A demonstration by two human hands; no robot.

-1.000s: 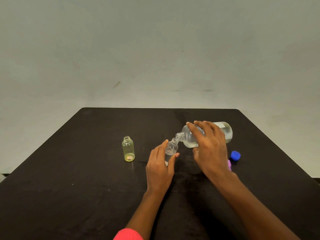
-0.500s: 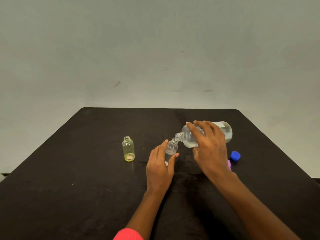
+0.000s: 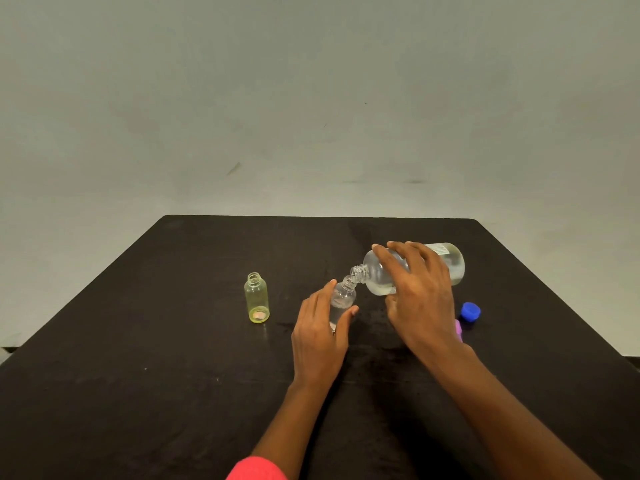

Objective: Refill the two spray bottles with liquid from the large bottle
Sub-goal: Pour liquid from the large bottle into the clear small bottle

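— What did the place look like?
— A bare grey-green wall (image 3: 311, 98) behind one black table (image 3: 156, 358), matte and a bit scuffed.
— How many bottles were on it?
— Three: two small ones with open necks and one large clear bottle (image 3: 452, 266). The yellow small bottle (image 3: 257, 299) stood upright by itself, off to the left and well apart from both hands. The clear small bottle (image 3: 343, 296) stood near the middle of the table.
— And the hands?
— Two, both busy. The left hand (image 3: 320, 337) was wrapped round the clear small bottle, thumb on one side and fingers on the other, holding it on the table. The right hand (image 3: 420, 299) gripped the large clear bottle from above, fingers spread over its shoulder. That bottle was tipped nearly flat, its threaded mouth down against the mouth of the clear small bottle. Clear liquid lay along its lower side. I couldn't make out the stream itself.
— Any caps?
— One blue cap (image 3: 470, 311) lay on the table just right of the right hand. One pink piece (image 3: 458, 330) peeked out beside that wrist, mostly hidden, so I couldn't tell what it was. One red sleeve (image 3: 256, 469) showed on the left arm.
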